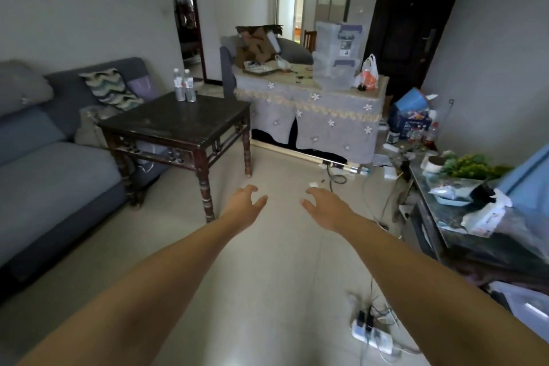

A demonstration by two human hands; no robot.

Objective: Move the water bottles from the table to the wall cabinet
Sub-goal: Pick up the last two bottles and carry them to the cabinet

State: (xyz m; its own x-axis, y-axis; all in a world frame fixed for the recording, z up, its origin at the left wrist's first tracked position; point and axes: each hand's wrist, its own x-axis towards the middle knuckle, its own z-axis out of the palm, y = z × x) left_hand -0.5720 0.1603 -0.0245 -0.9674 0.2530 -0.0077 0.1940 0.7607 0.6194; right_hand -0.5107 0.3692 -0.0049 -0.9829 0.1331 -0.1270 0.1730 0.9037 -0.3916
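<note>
Two clear water bottles (184,85) with white caps stand upright side by side at the far corner of a dark wooden square table (178,122). My left hand (245,202) and my right hand (322,205) are stretched out over the pale floor in front of me, both empty with fingers spread and curled. They hang well short of the table, below and to the right of it. No wall cabinet is identifiable in view.
A grey sofa (44,163) runs along the left wall beside the table. A cloth-covered table (309,116) with plastic bins stands behind. A cluttered counter (463,211) lines the right. A power strip (371,333) and cables lie on the floor.
</note>
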